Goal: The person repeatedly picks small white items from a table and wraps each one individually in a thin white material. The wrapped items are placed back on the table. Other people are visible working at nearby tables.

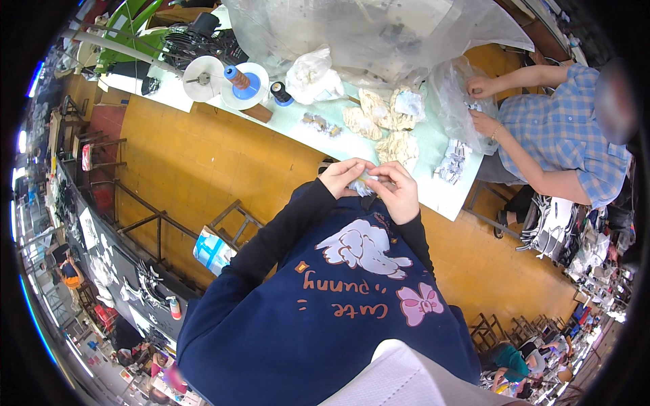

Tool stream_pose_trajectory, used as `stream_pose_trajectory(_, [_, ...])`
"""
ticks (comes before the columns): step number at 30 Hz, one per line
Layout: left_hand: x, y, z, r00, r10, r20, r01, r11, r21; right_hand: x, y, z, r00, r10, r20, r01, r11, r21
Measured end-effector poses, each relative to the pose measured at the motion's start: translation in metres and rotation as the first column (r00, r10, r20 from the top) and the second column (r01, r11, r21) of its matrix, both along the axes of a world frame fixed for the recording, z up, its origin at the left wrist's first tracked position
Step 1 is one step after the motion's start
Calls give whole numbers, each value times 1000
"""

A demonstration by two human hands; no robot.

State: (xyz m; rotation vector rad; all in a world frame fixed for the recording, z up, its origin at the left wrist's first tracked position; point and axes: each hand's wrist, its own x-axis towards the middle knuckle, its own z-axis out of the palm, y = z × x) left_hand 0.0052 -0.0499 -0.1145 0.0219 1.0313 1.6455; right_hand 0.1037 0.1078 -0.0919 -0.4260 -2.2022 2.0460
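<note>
Currently left hand (pixel 342 177) and right hand (pixel 396 193) both pinch a small white piece (pixel 363 184) near the table (pixel 433 183); keep fingertips close, grip light.

The scene is evenly and brightly lit, with only soft shadows cast. Glare is seen on the clear plastic sheet (pixel 365 27). Edges are strongly bent and darkened; far corners are blurred.

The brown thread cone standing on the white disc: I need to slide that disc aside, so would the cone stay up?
Probably not if the push is quick. The thread cone stands upright, tall for its narrow base, on the white disc, so it may tip. Once down, its round tapered shape would likely roll in a curve. It looks tightly wound, so probably stiff and easy to grasp.
</note>
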Motion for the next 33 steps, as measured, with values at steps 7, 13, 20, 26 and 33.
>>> stream_pose_trajectory(7, [-21,-3,-85,988,-45,-150,49,999,22,-15,-1,-20,994,83,73,-102,941,323])
stream_pose_trajectory(13, [-89,-50,-224,973,216,-77,-230,915,-332,-9,-1,-15,990,59,124,-98,936,339])
stream_pose_trajectory(20, [-175,-63,-321,573,-14,-820,-483,802,-351,-2,-3,-18,981,3,195,-93,885,456])
stream_pose_trajectory(26, [-178,-38,-306,370,-407,-835,-475,690,-547,9,-12,-23,969,4,245,-133,849,511])
stream_pose_trajectory(33, [-174,-37,-283,360,-443,-821,-519,636,-571,16,-18,-30,963,-3,269,-148,829,539])
